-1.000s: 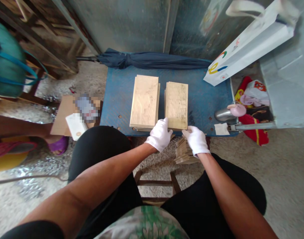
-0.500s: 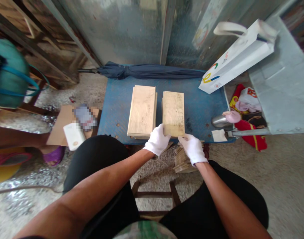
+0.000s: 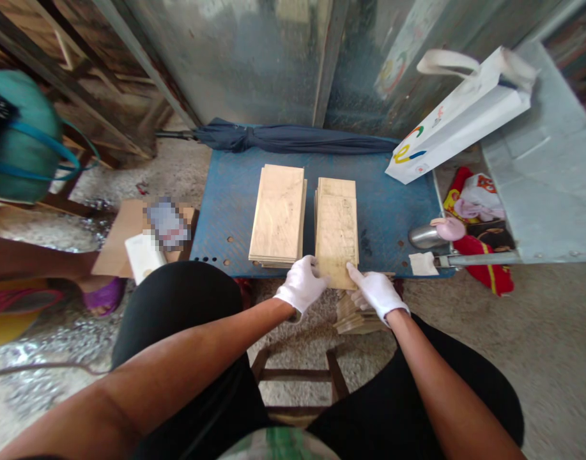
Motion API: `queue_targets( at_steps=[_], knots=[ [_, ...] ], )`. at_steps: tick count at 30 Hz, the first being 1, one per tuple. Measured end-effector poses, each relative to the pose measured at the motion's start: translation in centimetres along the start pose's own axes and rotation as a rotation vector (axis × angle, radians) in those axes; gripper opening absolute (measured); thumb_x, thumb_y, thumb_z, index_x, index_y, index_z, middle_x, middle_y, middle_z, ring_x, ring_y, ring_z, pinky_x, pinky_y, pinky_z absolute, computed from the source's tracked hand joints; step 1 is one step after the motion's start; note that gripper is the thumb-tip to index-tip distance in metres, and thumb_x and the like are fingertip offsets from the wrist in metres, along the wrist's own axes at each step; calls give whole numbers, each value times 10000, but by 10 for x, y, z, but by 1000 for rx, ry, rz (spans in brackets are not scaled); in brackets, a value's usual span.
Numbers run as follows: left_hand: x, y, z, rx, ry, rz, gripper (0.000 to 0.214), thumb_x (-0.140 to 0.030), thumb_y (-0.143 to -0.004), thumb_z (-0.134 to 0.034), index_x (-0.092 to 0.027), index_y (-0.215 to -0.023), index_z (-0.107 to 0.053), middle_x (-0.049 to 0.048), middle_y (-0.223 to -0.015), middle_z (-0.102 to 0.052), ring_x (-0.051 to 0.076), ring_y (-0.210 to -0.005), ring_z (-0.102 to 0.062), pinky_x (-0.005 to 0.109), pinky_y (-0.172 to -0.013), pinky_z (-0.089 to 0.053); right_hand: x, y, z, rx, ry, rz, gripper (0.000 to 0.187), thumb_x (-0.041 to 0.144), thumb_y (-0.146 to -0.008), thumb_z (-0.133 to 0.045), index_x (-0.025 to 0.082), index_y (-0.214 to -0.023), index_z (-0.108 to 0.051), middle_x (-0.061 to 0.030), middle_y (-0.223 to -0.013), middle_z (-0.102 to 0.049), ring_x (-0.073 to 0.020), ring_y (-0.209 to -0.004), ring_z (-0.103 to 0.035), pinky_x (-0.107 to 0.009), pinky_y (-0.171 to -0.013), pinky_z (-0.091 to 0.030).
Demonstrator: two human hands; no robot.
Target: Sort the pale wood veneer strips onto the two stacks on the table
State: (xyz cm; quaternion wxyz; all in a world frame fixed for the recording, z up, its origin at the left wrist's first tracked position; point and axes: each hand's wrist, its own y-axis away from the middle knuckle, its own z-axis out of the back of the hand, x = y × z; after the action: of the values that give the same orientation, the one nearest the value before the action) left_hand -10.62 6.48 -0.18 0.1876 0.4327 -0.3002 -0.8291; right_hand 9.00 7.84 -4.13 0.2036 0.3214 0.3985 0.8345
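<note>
A thin wooden board (image 3: 338,236) lies on top of the right-hand stack, pulled toward me so that its near end juts past the table edge. My right hand (image 3: 376,295), in a white glove, grips its near right corner, thumb on top and fingers underneath. At the near left corner is my left hand (image 3: 302,284), also gloved, with bent fingers closed at the board's edge; its fingertips are partly hidden. Beneath the shifted board, the far end of the right stack (image 3: 338,186) shows. A second stack of boards (image 3: 277,214) stands to its left.
Both stacks rest on a blue table (image 3: 230,211). A folded dark umbrella (image 3: 297,139) lies along its back edge, with a white paper bag (image 3: 458,115) at the right. A metal cup (image 3: 424,235) stands near the right edge. More boards (image 3: 354,316) are stacked below the table.
The top board of the right stack has slid toward me, uncovering the far end of the stack. Both hands have moved slightly nearer to me, and my right hand's fingers now reach under the board.
</note>
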Motion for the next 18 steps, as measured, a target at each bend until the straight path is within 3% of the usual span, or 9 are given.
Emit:
queue_targets(
  at_steps=[3, 7, 10, 14, 18],
  knots=[
    [4, 0, 0, -9, -7, 24, 408, -286, -726, -690, -114, -1083, -592, 70, -942, -699, 169, -843, -662, 252, -740, -495, 2, 1, -3, 59, 35, -13, 706, 819, -749, -411, 168, -646, -665, -90, -505, -648, -150, -391, -582, -235, -379, -413],
    [12, -6, 2, 7, 7, 66, 502, -413, -715, -705, -116, -1103, -590, 107, -1025, -698, 201, -916, -666, 268, -759, -501, 11, 8, -1, 148, 119, -3, 751, 842, -750, -349, 174, -541, -621, -71, -433, -602, -132, -352, -552, -218, -364, -393],
    [19, -11, 3, 116, 15, 52, 452, -473, -709, -704, -129, -995, -647, 117, -1009, -709, 240, -915, -670, 301, -738, -512, 17, 15, 2, 203, 179, 20, 771, 825, -786, -290, 175, -533, -619, -78, -435, -601, -138, -384, -570, -219, -409, -428],
    [21, -12, 0, 321, 435, 114, 392, -373, -682, -764, -114, -963, -675, 104, -1001, -720, 206, -872, -678, 277, -731, -532, 19, 13, 4, 183, 255, 81, 655, 737, -834, -381, 183, -681, -695, -63, -493, -633, -165, -532, -643, -220, -575, -475],
    [16, -6, -2, 425, 791, 203, 529, -349, -501, -882, -119, -934, -684, 62, -875, -727, 165, -755, -667, 257, -679, -533, 18, 7, 4, 36, 285, 227, 600, 673, -872, -388, 178, -885, -728, -93, -695, -706, -219, -751, -683, -254, -710, -472]
  ],
)
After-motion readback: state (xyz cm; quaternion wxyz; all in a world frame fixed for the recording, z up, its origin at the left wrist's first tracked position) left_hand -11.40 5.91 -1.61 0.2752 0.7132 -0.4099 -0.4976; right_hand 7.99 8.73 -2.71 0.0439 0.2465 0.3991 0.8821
